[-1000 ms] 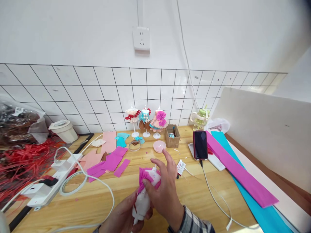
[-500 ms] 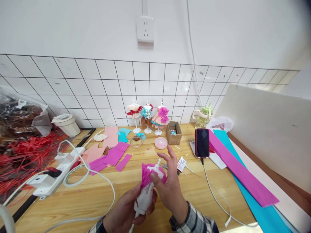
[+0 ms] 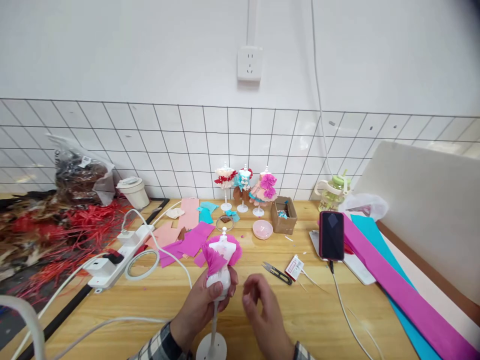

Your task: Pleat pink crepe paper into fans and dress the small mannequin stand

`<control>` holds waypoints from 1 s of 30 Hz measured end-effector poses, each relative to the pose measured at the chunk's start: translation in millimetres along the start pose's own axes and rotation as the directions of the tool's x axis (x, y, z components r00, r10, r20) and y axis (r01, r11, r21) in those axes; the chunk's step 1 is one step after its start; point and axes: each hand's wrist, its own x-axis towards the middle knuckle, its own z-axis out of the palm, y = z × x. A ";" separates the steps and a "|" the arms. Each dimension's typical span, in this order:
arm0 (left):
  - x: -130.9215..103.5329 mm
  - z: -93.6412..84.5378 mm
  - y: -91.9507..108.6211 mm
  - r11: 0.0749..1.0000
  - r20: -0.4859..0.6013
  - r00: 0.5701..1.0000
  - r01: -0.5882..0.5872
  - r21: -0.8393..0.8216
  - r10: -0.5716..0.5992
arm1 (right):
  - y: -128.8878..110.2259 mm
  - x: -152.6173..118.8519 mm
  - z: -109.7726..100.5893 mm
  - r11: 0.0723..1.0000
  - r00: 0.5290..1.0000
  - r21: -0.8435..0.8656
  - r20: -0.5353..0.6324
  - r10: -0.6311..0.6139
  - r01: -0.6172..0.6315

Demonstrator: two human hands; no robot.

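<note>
Left hand (image 3: 198, 312): closed around the lower torso of the white dress form (image 3: 221, 281) — thumb in front.
Right hand (image 3: 265, 315): fingers loosely curled, grasping nothing visible; just beside the form, not touching.
Dress form position: upright, front centre of the tabletop (image 3: 240, 325); base contact cannot be told.
Magenta paper (image 3: 214, 261): frilled, spread about the form's shoulders.
Snips (image 3: 277, 273): on the tabletop, just beside the tag.
Tag (image 3: 294, 268): red and white, printed — text too small to read.
Bag sticker (image 3: 85, 161): white, dark marks, illegible.
</note>
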 end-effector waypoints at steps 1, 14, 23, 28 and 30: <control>2.5 -1.6 1.6 0.999 -0.027 0.999 -0.030 0.019 0.031 | 4.3 -4.1 6.2 1.000 0.990 -0.006 0.134 0.031 -0.031; 3.1 -1.9 7.8 0.997 0.069 0.996 0.065 -0.031 -0.062 | 3.9 16.2 -2.8 0.985 0.994 -0.170 0.097 0.043 -0.026; -12.5 -2.8 -0.7 0.971 0.208 0.964 0.194 -0.141 -0.163 | -44.4 45.9 -25.7 0.998 1.000 -0.053 -0.016 0.015 -0.016; -12.9 -21.6 -19.1 0.953 0.073 0.987 0.158 -0.259 -0.144 | -58.4 34.7 -6.4 0.998 0.998 -0.050 -0.043 -0.041 0.039; -12.5 -26.5 -24.6 0.934 -0.013 0.987 0.147 -0.326 -0.160 | -62.1 32.4 -1.3 0.992 0.994 -0.087 -0.046 -0.096 0.092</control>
